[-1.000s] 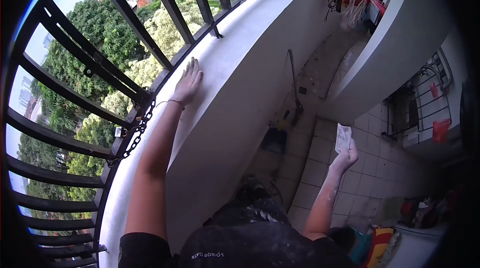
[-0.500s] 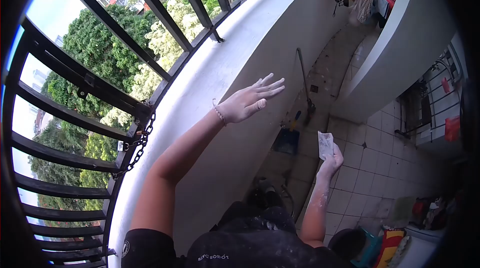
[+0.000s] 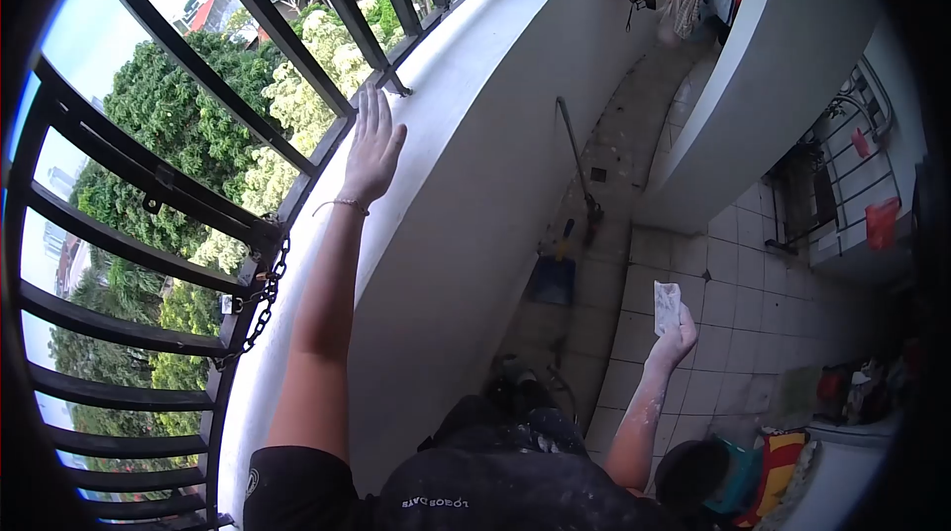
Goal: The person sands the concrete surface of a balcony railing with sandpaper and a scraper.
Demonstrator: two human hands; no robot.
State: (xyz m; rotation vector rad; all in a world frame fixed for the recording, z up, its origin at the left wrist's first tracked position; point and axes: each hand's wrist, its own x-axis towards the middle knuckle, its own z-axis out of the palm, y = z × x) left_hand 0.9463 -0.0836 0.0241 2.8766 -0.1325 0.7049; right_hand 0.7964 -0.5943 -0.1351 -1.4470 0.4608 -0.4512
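My left hand [image 3: 372, 153], dusted white and wearing a thin bracelet, lies over the white top of the curved balcony wall [image 3: 451, 95]. Its fingers are stretched out flat towards the foot of the black railing bars [image 3: 332, 31], and nothing is held in it. In my right hand [image 3: 677, 341], also coated in white powder, a folded, dust-whitened piece of sandpaper [image 3: 667, 308] sticks up from the closed fingers. That hand is held out to the right, above the tiled floor [image 3: 718, 338].
A chain [image 3: 265, 308] hangs on the railing at left. Below the wall are a blue dustpan [image 3: 553, 278] and a long-handled tool [image 3: 573, 150] leaning on it. A pale pillar [image 3: 728, 125] rises at right, near a metal rack [image 3: 842, 174]. Colourful items [image 3: 778, 472] lie bottom right.
My left hand has swung left and away from me, from over the wall's inner side to its top. My right hand has shifted slightly right and down, still gripping the sandpaper.
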